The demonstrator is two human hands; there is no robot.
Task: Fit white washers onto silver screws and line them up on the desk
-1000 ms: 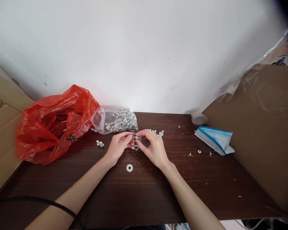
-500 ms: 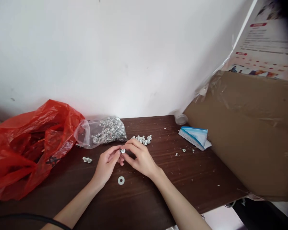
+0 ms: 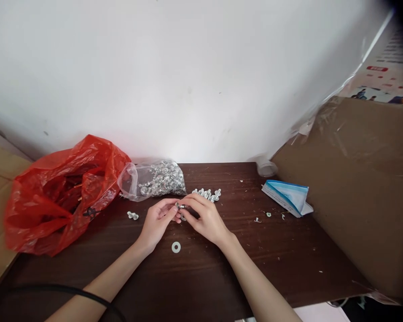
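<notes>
Head view: a small metal bolt (image 3: 178,207) was pinched between fingertips of the left hand (image 3: 157,220) and right hand (image 3: 204,218), above the dark wooden table (image 3: 289,250). It was judged light, rigid, slippery; best gripped by the head. A loose washer (image 3: 176,247) lay nearby; a white wall (image 3: 188,67) was behind.

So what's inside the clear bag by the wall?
The clear bag is packed with small silvery metal parts, too small to name; its open mouth faces the red bag. What lies at the bottom of the heap is covered. Loose screws lie outside it.
</notes>
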